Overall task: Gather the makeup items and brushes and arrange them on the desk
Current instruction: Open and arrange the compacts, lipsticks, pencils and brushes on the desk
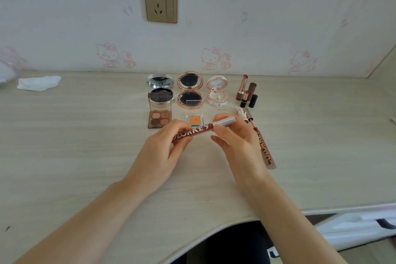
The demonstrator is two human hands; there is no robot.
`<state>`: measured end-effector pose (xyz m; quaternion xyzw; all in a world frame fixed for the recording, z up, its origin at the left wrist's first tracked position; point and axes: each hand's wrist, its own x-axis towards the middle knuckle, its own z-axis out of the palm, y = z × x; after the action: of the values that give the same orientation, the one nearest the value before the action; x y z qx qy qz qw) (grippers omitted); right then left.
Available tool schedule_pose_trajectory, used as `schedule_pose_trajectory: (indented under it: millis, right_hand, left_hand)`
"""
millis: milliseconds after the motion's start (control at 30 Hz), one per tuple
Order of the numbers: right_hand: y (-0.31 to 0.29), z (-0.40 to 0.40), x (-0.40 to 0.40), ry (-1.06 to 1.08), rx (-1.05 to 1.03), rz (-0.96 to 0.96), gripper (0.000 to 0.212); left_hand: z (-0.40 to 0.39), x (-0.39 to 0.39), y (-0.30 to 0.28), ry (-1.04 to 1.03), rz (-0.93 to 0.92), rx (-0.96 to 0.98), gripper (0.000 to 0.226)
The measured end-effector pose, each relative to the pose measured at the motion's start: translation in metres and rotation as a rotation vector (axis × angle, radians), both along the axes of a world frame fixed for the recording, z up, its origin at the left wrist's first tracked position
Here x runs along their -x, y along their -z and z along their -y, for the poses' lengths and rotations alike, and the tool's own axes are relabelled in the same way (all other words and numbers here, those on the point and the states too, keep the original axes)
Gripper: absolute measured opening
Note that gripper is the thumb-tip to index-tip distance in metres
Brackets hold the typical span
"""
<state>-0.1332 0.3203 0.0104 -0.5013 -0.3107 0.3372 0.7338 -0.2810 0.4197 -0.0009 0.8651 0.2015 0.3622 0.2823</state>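
A brown lip gloss tube (pixel 194 132) with a silver cap (pixel 225 121) is held level above the desk (pixel 85 146). My left hand (pixel 159 152) grips its body and my right hand (pixel 233 141) pinches the cap end. A second lip gloss (pixel 265 152) lies uncapped to the right of my right hand. Behind stand three open compacts: silver (pixel 160 88), rose-gold (pixel 190 90) and white (pixel 216 91). A four-colour eyeshadow palette (pixel 159 118), an orange single eyeshadow (pixel 194 119) and two uncapped lipsticks (pixel 244 90) lie near them.
A crumpled white tissue (pixel 38 83) lies at the desk's back left. A wall socket (pixel 160 1) sits above the desk. The desk's front edge curves in at the lower right, with a drawer handle (pixel 385 223) beyond it.
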Motion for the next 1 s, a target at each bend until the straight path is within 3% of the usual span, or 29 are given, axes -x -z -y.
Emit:
schedule_pose_trajectory:
  millis: [200, 433, 667, 1000]
  right_hand:
    - [-0.0001, -0.0021, -0.0012, 0.103, 0.029, -0.043, 0.013]
    - [-0.0025, -0.001, -0.0031, 0.076, -0.047, -0.153, 0.03]
    - [-0.0021, -0.0019, 0.0005, 0.063, 0.006, -0.123, 0.013]
    - [-0.0074, 0.0009, -0.003, 0.104, -0.135, -0.254, 0.024]
  left_hand:
    - [-0.0001, 0.0003, 0.0012, 0.005, -0.012, -0.02, 0.014]
    - [-0.0006, -0.0002, -0.002, 0.007, 0.006, -0.017, 0.019]
    - [0.001, -0.0006, -0.0027, -0.006, -0.011, -0.004, 0.015]
    - [0.0006, 0.0005, -0.004, -0.009, -0.008, 0.024, 0.02]
